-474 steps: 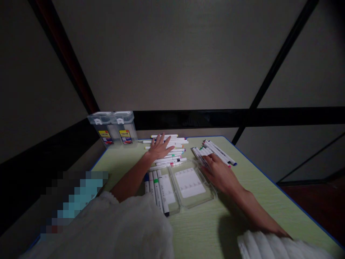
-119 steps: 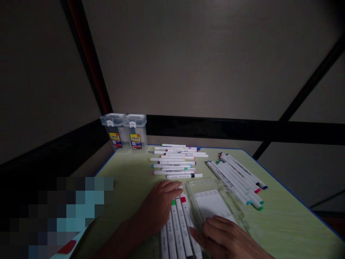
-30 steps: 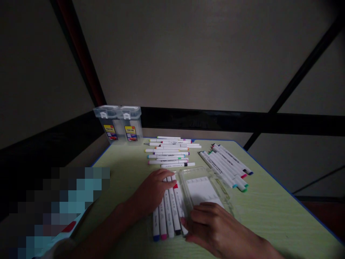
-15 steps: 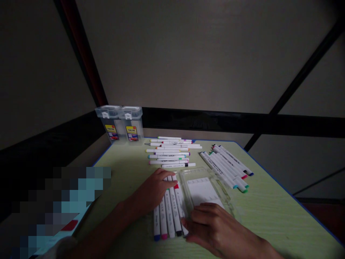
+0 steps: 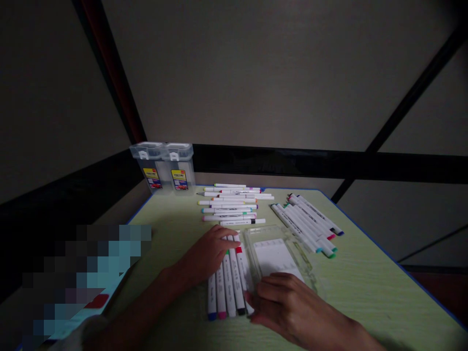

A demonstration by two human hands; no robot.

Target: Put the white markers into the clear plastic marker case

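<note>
Several white markers (image 5: 231,287) lie side by side in a clear plastic case, their blue, pink, grey and black ends toward me. My left hand (image 5: 210,251) rests over their far ends, thumb and forefinger stretched out and apart, touching the tops near a red band. At the near end of the rightmost marker (image 5: 247,285), my right hand (image 5: 280,302) is closed, thumb and fingertips on that end. The case's open lid (image 5: 263,233), with a white paper insert (image 5: 276,256), lies flat to the right, partly covered by my right hand.
Behind the case lies a row of loose markers (image 5: 230,207). Another pile of markers (image 5: 305,222) is at the right. Two clear lidded boxes (image 5: 166,165) with yellow labels stand at the back left corner. The table (image 5: 369,287) has a blue edge; a pixelated patch covers the left.
Both hands stay almost in place. The rightmost marker sits slightly closer to the other markers, and the right fingertips have shifted a little left. The view has tilted very slightly.
</note>
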